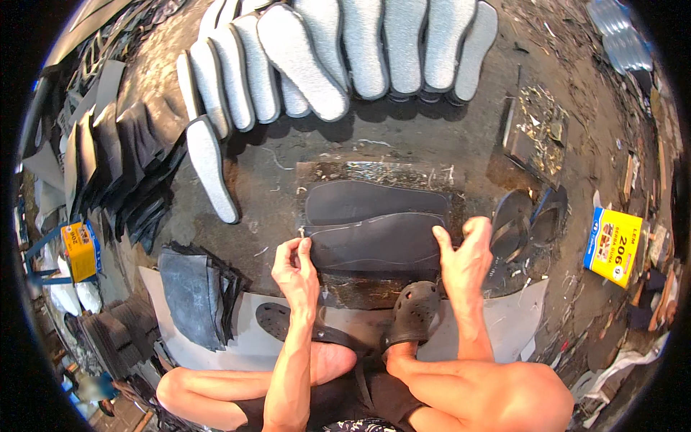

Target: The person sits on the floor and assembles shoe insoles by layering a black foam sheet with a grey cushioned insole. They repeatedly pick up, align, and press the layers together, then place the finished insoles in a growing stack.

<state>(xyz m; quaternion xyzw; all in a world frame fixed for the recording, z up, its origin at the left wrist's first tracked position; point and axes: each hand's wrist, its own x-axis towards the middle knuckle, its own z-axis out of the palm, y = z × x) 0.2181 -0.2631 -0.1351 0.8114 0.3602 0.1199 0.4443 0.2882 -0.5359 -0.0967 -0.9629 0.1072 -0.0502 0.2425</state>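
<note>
Two dark foam sole sheets lie in front of me, one behind the other; the near sole sheet (374, 243) has a pale curved outline on it and partly overlaps the far sole sheet (371, 200). My left hand (296, 270) is closed at the near sheet's left end, thumb and forefinger pinching its edge. A tiny pale bit shows just above that thumb. At the right end, my right hand (464, 255) touches the sheet with its thumb, while its curled fingers stay apart from the thumb.
Grey-topped soles (302, 65) stand in a row at the back. Dark sheets (119, 158) are stacked at left, more black pieces (198, 295) nearer me. Right are flip-flops (511, 223), a scrap-covered block (536, 133) and a yellow-blue box (614, 246). My clog (416, 311) sits close below the sheets.
</note>
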